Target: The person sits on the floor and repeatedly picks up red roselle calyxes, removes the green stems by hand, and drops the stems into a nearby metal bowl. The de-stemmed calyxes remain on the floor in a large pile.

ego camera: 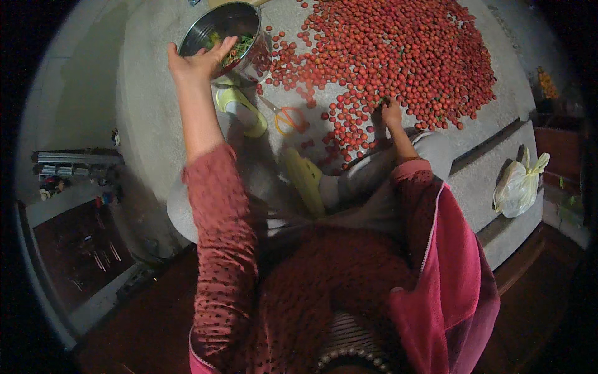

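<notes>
My left hand (198, 61) is at the near rim of a shiny metal pot (254, 65), palm up and fingers apart, with nothing in it. Whether it touches the rim I cannot tell. Inside the pot lie green leaves and stems (240, 49). My right hand (392, 114) is low among small round red fruits (397, 51), its fingertips closed on a small dark green leaf (384, 101). The fruits spread over the concrete floor in a broad heap, thinning out toward the pot and my feet. Scissors with orange handles (288, 120) lie between the pot and the nearer loose fruits.
My yellow-green clogs (303, 180) stand on the concrete (154, 93) close to the scissors. A tied whitish plastic bag (516, 189) sits on a step at the right. Farther left is a metal ladder-like object (77, 163). Dark surroundings lie beyond the concrete's edges.
</notes>
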Action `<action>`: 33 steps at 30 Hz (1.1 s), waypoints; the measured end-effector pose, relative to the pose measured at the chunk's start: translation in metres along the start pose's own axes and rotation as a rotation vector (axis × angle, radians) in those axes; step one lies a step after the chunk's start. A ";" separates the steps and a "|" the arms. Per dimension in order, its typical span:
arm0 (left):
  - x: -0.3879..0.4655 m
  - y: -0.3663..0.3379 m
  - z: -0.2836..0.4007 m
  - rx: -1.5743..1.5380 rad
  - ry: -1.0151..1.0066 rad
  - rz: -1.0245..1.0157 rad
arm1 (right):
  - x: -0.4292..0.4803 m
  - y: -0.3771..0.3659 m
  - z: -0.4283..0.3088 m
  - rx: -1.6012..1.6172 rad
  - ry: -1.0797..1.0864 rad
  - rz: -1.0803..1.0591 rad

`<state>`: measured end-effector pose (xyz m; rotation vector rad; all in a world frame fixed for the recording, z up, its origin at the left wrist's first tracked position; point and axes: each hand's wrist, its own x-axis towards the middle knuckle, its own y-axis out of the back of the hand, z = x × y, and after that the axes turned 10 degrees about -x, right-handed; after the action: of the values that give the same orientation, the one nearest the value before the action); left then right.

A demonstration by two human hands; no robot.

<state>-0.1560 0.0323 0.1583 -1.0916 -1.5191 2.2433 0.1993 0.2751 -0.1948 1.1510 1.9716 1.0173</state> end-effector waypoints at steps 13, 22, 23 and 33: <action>-0.143 0.117 -0.153 0.453 0.483 -0.018 | 0.004 0.015 -0.047 -0.508 -0.207 -0.063; -0.125 0.156 -0.168 0.892 0.168 -0.113 | 0.001 -0.009 -0.030 -0.682 0.015 0.136; -0.123 0.159 -0.168 0.889 0.162 -0.153 | 0.002 -0.014 -0.028 -0.721 -0.016 0.098; -0.101 0.202 -0.176 0.683 0.347 0.003 | 0.021 -0.043 0.053 -0.183 0.018 -0.030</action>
<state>0.0784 0.0119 -0.0055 -1.1548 -0.5440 2.1567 0.2155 0.2959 -0.2608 1.0129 1.8605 1.1700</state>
